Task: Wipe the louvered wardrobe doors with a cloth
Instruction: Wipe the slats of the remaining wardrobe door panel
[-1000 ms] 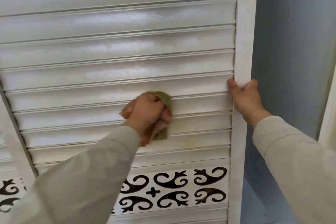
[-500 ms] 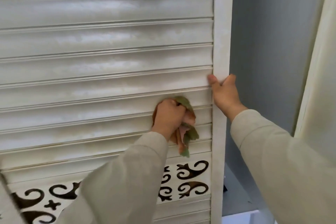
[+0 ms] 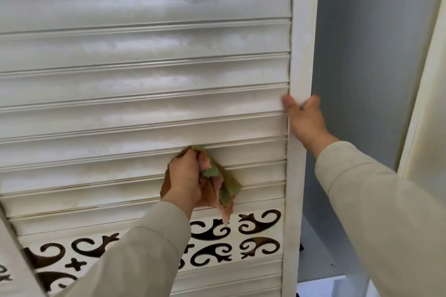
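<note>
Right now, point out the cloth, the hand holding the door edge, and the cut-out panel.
cloth [image 3: 229, 188]: head view, green fold beside the knuckles.
right hand [image 3: 305, 120]: head view, back of the hand.
cut-out panel [image 3: 234, 245]: head view, white strip between scrolls.

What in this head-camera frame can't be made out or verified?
- Right hand fingers: wrapped behind the door's edge stile, only the thumb shows.
- Slat area under the cloth: covered by the cloth and left hand.
- Door top and bottom: cut off by the frame edges.
- Scrollwork cutout panel: partly hidden by the left sleeve.
- Wardrobe interior: only a plain grey surface shows.
</note>
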The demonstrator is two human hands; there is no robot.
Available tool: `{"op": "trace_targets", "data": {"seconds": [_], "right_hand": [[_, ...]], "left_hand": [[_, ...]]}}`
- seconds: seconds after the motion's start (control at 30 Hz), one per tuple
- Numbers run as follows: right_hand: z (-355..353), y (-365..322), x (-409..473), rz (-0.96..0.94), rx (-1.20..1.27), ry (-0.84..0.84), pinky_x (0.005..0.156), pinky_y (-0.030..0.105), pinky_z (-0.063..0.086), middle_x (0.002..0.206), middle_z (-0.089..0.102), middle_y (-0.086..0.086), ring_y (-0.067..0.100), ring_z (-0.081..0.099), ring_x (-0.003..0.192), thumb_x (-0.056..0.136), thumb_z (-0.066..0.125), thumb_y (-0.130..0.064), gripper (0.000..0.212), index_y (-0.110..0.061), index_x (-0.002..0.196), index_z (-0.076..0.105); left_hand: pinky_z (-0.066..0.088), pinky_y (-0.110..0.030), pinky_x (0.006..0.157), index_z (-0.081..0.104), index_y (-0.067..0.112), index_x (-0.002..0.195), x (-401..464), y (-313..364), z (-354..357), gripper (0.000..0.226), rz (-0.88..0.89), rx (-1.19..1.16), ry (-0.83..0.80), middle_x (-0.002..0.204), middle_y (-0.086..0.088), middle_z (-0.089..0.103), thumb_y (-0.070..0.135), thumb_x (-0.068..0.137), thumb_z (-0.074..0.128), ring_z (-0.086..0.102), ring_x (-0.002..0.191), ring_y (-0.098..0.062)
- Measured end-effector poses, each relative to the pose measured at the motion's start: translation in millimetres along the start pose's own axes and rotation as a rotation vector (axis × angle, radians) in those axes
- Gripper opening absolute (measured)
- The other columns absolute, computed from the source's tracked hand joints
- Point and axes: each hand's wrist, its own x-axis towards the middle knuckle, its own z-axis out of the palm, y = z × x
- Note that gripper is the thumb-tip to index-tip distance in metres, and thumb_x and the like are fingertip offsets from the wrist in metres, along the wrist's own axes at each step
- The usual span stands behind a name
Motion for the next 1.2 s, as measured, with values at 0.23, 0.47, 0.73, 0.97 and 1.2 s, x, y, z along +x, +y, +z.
{"op": "trace_targets", "data": {"seconds": [0.23, 0.47, 0.73, 0.97, 1.2], "right_hand": [[-9, -5, 4, 0.119, 0.058, -0.094, 0.115, 0.036, 0.02, 0.162, 0.02, 0.003, 0.024, 0.022, 0.148, 0.106, 0.026, -0.048, 0.063, -0.018, 0.157, 0.007], [-10, -1, 8, 0.084, 0.023, -0.099, 0.1, 0.024, 0.022, 0.153, 0.032, 0.005, 0.024, 0.03, 0.143, 0.108, 0.027, -0.04, 0.056, -0.012, 0.154, 0.012], [-13, 6, 13, 0.046, -0.007, -0.107, 0.099, 0.026, 0.028, 0.142, 0.043, 0.002, 0.02, 0.042, 0.128, 0.107, 0.028, -0.043, 0.054, -0.012, 0.15, 0.021], [-20, 8, 21, 0.159, 0.141, -0.196, 0.099, 0.037, 0.046, 0.12, 0.064, 0.007, 0.021, 0.061, 0.112, 0.105, 0.036, -0.046, 0.053, -0.007, 0.139, 0.044], [-43, 25, 21, 0.423, 0.427, -0.371, 0.081, 0.033, 0.056, 0.105, 0.075, 0.01, 0.022, 0.073, 0.093, 0.093, 0.035, -0.072, 0.072, -0.012, 0.114, 0.069]], "left_hand": [[0.041, -0.027, 0.052, 0.06, 0.017, 0.056, -27, -12, 54, 0.026, -0.142, -0.031, -0.129, 0.046, -0.001, 0.051, 0.012, 0.081, 0.056, 0.039, 0.039, -0.019], [0.062, -0.039, 0.074, 0.074, 0.007, 0.08, -45, -42, 140, 0.016, -0.039, 0.215, -0.327, 0.075, -0.01, 0.074, 0.008, 0.083, 0.058, 0.071, 0.072, -0.029], [0.047, -0.023, 0.066, 0.066, 0.008, 0.071, -38, -38, 131, 0.024, 0.478, 0.801, -0.449, 0.069, 0.002, 0.066, 0.012, 0.089, 0.051, 0.062, 0.07, -0.016], [0.047, -0.021, 0.07, 0.067, 0.014, 0.076, -49, 22, 168, 0.017, 0.62, 0.476, -0.354, 0.077, 0.003, 0.068, 0.013, 0.089, 0.055, 0.064, 0.076, -0.013], [0.052, -0.028, 0.091, 0.072, 0.016, 0.096, -51, -18, 167, 0.019, 0.581, 0.618, -0.659, 0.095, 0.001, 0.074, 0.013, 0.091, 0.054, 0.068, 0.09, -0.008]]}}
